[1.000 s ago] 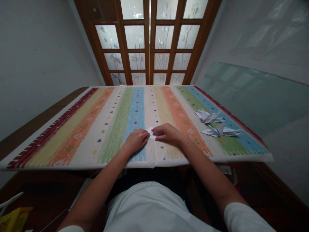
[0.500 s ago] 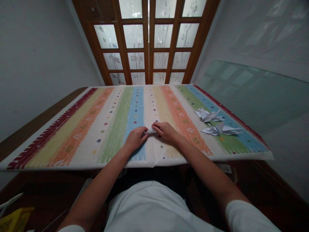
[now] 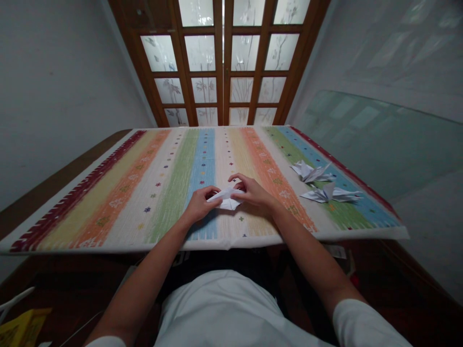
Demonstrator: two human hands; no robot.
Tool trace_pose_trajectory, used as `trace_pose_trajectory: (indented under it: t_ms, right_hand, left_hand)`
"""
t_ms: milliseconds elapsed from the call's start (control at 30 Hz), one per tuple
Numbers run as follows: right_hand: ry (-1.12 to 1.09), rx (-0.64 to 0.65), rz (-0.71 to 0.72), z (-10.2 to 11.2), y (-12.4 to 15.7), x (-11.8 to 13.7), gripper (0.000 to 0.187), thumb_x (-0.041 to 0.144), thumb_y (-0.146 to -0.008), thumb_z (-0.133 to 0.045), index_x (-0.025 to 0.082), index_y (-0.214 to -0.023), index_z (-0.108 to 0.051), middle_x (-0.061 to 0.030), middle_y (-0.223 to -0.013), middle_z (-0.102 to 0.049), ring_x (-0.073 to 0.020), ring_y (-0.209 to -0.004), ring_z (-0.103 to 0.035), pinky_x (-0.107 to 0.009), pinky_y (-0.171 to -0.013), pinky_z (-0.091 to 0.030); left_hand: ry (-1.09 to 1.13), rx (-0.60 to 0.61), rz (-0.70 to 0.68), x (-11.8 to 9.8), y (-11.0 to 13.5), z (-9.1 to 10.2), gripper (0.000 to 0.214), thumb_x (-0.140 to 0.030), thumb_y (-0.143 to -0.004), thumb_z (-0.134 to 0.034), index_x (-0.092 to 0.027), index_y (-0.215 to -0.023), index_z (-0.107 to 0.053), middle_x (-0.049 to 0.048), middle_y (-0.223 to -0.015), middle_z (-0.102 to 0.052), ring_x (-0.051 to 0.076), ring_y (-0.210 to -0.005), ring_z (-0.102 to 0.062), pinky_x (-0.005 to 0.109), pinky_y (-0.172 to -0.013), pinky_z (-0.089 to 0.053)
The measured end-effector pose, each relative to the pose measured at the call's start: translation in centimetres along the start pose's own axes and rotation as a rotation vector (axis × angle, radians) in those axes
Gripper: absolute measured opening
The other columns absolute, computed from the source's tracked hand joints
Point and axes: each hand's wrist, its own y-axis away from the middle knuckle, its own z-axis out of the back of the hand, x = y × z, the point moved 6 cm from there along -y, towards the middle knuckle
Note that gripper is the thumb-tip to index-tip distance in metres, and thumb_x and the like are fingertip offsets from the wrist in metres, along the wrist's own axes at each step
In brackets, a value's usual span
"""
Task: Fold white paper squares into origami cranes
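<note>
Striped woven cloth, two paper cranes at right, left hand and right hand gripping one folded white paper between them

Folded white paper at centre frame is showing a smooth matt surface, and the paper cranes at right are looking equally dull. Beneath them, a striped woven cloth is appearing rough and matt (its weave is catching no shine). At top, a varnished wooden door frame is gleaming softly around frosted glass panes.
</note>
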Motion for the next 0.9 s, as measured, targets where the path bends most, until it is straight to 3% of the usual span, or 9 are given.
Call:
trace_pose_trajectory:
  t_ms: [100,200,267,333,467,667,900]
  right_hand:
    - [0.025,-0.016,-0.033,-0.1,-0.1,-0.4,0.039,0.029,-0.081,-0.075,0.023,-0.117,-0.061,0.0002,-0.083,-0.074,-0.0173,-0.070,-0.066,-0.025,-0.063,-0.045]
    - [0.119,-0.039,-0.030,-0.1,-0.2,-0.9,0.028,0.027,-0.079,-0.075,0.023,-0.104,-0.062,0.0005,-0.081,-0.071,-0.0174,-0.072,-0.063,-0.027,-0.066,-0.044]
    - [0.180,-0.037,-0.013,-0.4,-0.3,-1.1,0.022,0.026,-0.080,-0.074,0.022,-0.098,-0.064,0.0010,-0.079,-0.069,-0.0167,-0.071,-0.060,-0.027,-0.068,-0.042]
    - [0.246,-0.023,0.013,-0.7,-0.3,-1.1,0.014,0.024,-0.081,-0.071,0.020,-0.094,-0.066,0.0009,-0.078,-0.067,-0.0162,-0.071,-0.057,-0.027,-0.068,-0.040]
    - [0.409,0.011,0.064,-1.2,-0.2,-0.7,0.004,0.019,-0.085,-0.068,0.019,-0.090,-0.068,-0.0016,-0.080,-0.066,-0.0178,-0.075,-0.058,-0.029,-0.072,-0.041]
    - [0.521,-0.063,0.272,-0.9,0.0,0.6,0.004,0.016,-0.089,-0.075,0.020,-0.090,-0.075,-0.0124,-0.117,-0.068,-0.0267,-0.113,-0.061,-0.040,-0.102,-0.048]
    - [0.446,0.034,0.216,-1.1,-0.2,-0.6,0.007,0.016,-0.093,-0.073,0.019,-0.095,-0.078,-0.0085,-0.104,-0.069,-0.0231,-0.099,-0.065,-0.037,-0.095,-0.051]
  left_hand:
    - [-0.117,-0.032,-0.047,0.0,0.2,-0.1,0.027,-0.024,-0.090,-0.073,-0.019,-0.116,-0.073,0.0046,-0.099,-0.080,0.021,-0.088,-0.074,0.035,-0.087,-0.060]
    - [-0.292,-0.098,-0.214,-0.7,0.5,-0.2,0.039,-0.018,-0.089,-0.077,-0.020,-0.127,-0.070,0.0099,-0.122,-0.076,0.025,-0.113,-0.072,0.045,-0.108,-0.056]
    - [-0.383,-0.071,-0.323,-1.1,0.7,-0.7,0.032,-0.016,-0.091,-0.076,-0.021,-0.122,-0.072,0.0115,-0.133,-0.072,0.028,-0.126,-0.066,0.049,-0.116,-0.052]
    - [-0.431,0.021,-0.380,-1.0,0.7,-1.5,0.018,-0.015,-0.095,-0.071,-0.022,-0.112,-0.075,0.0111,-0.133,-0.072,0.028,-0.127,-0.065,0.048,-0.114,-0.053]
    - [-0.463,0.127,-0.372,-0.5,0.6,-2.3,0.019,-0.015,-0.099,-0.064,-0.022,-0.109,-0.078,0.0108,-0.128,-0.075,0.027,-0.120,-0.068,0.046,-0.109,-0.055]
    - [-0.506,0.138,-0.346,-0.9,0.8,-2.4,0.018,-0.017,-0.101,-0.060,-0.021,-0.112,-0.074,0.0112,-0.126,-0.077,0.030,-0.117,-0.067,0.048,-0.106,-0.053]
    - [-0.426,0.076,-0.292,-1.0,1.0,-1.7,0.022,-0.016,-0.094,-0.065,-0.021,-0.116,-0.067,0.0112,-0.122,-0.073,0.029,-0.118,-0.068,0.046,-0.106,-0.055]
